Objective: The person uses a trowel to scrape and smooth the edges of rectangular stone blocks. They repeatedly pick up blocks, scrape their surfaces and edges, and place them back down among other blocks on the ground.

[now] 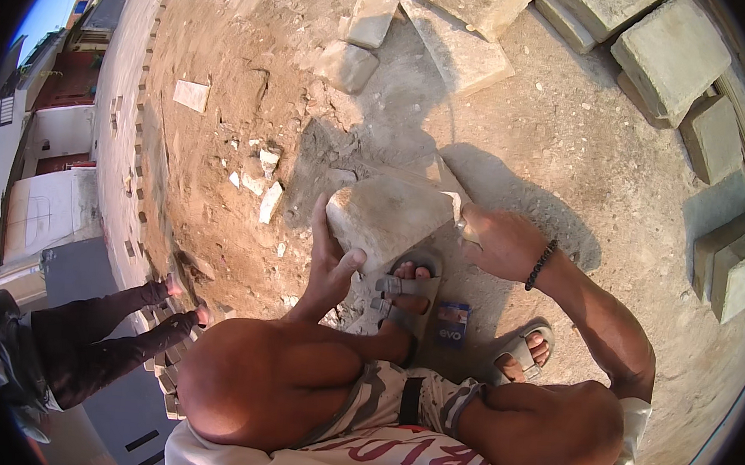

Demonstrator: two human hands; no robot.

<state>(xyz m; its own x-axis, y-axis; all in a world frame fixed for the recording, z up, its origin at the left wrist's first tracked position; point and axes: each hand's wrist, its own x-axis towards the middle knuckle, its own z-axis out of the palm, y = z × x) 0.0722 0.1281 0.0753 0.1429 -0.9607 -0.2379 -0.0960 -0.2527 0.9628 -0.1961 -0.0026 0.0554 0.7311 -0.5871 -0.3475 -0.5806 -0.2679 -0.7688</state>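
A pale, dusty concrete block [388, 216] with an angled edge is tilted up in front of my feet. My left hand [330, 264] grips its left side, fingers along the far edge and thumb on the near face. At the block's right corner my right hand [503, 242] is closed around a small tool, mostly hidden by the fingers. A light-coloured end [457, 209] of it shows against the block's edge; its exact kind I cannot make out. Behind the block lies another flat, pale piece [428, 172], partly covered.
Broken chips [271, 201] lie on the dirt to the left, near a loose rectangular piece [191, 95]. Large slabs [456, 48] lie ahead, and stacked blocks [672, 56] line the right. A blue packet [451, 324] sits between my sandals. Another person [88, 342] stands at left.
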